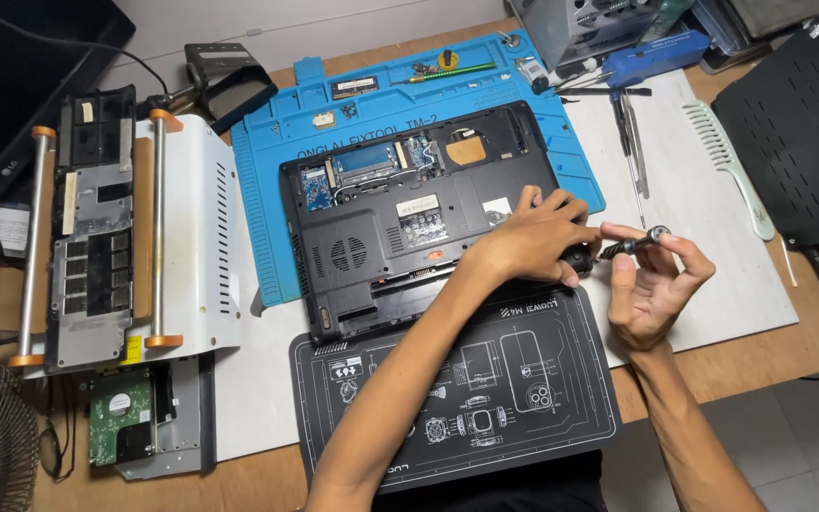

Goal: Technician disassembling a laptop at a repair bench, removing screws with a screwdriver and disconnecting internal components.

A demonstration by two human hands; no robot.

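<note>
A: Screwdriver (629,246) lies level, just off the laptop's (409,213) right edge, over the white mat (713,246). Dark knurled shaft, round cap.

B: Grip?

A: Right hand (651,284) pinches the cap end, thumb and fingertips. Left hand (533,237) is curled shut around the tip end, resting on the laptop's corner.

B: Advice?

A: Seat the bit square, I'd judge; steady the shaft.

An opened black laptop (409,213), underside up, is seen lying across a blue repair mat (282,190) and a black mat (485,398) on the tabletop (770,351). Its right edge is pressed by the left hand (533,242), while a small screwdriver (632,245) is pinched in the right hand (651,284) just beside it
</note>
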